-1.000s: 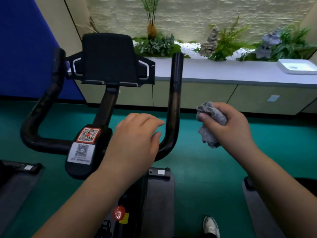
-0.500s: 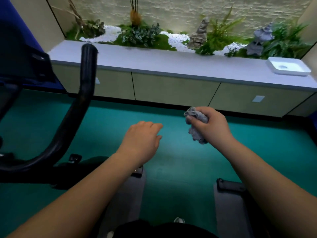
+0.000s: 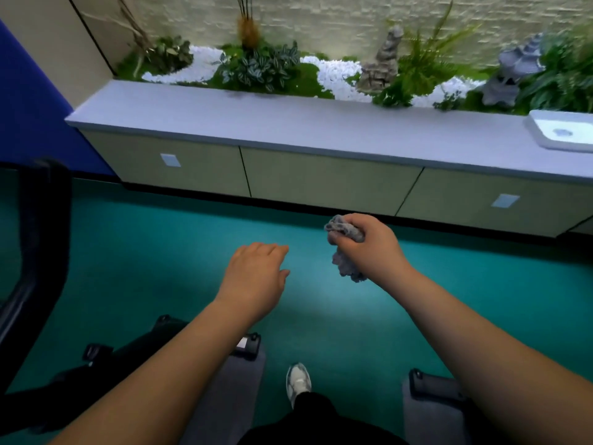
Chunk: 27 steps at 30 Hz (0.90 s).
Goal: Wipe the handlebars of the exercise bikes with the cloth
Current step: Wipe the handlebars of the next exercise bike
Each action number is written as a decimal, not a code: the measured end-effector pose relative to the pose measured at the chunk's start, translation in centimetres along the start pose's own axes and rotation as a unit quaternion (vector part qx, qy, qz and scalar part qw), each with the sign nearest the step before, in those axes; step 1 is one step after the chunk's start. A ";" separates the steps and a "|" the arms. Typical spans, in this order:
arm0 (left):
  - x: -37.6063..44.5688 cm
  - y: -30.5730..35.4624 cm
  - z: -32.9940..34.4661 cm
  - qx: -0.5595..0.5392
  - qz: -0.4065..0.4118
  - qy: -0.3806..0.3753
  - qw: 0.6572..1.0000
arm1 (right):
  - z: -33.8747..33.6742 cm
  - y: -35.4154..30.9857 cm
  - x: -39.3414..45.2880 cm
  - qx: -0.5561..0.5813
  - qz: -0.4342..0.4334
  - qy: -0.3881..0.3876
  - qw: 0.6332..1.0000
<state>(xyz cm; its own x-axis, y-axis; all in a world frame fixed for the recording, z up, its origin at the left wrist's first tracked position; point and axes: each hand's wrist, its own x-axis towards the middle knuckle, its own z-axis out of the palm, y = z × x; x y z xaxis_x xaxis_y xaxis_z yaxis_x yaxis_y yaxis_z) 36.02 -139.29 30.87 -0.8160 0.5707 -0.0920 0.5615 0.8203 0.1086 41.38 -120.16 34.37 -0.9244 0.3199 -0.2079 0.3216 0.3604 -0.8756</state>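
My right hand grips a crumpled grey cloth in mid-air above the green floor; part of the cloth hangs below the fist. My left hand hovers beside it, palm down, fingers relaxed, holding nothing. Only one black handlebar arm of the exercise bike shows, at the far left edge, well away from both hands. The bike's black base lies at lower left, partly behind my left forearm.
A long low cabinet with a pale top runs across ahead, with plants and white pebbles behind it and a white tray at its right end. Grey mats and another black bike foot lie near my shoe.
The view has swung to the right: the bike's console and handlebars slid off to the left edge. Both hands moved away from the handlebar; the right still holds the cloth.
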 end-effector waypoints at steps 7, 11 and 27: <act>8.2 -3.0 -1.8 -0.031 -0.054 0.014 0.998 | 0.0 -3.0 10.0 0.016 -0.006 -0.046 0.999; 11.9 -5.4 -3.0 -0.028 -0.088 0.023 0.995 | 0.7 -4.0 16.0 0.020 -0.016 -0.063 0.998; 31.5 -16.5 -4.8 -0.050 -0.330 0.051 0.941 | 6.2 -14.0 47.5 -0.085 -0.177 -0.255 0.947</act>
<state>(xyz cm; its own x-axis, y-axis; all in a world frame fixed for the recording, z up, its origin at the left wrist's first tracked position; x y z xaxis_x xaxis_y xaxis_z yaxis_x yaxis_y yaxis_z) 0.38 -134.98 30.97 -0.9944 -0.0729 -0.0771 -0.0842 0.9844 0.1544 -8.23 -115.40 34.06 -0.9453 -0.2964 -0.1363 -0.0382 0.5156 -0.8560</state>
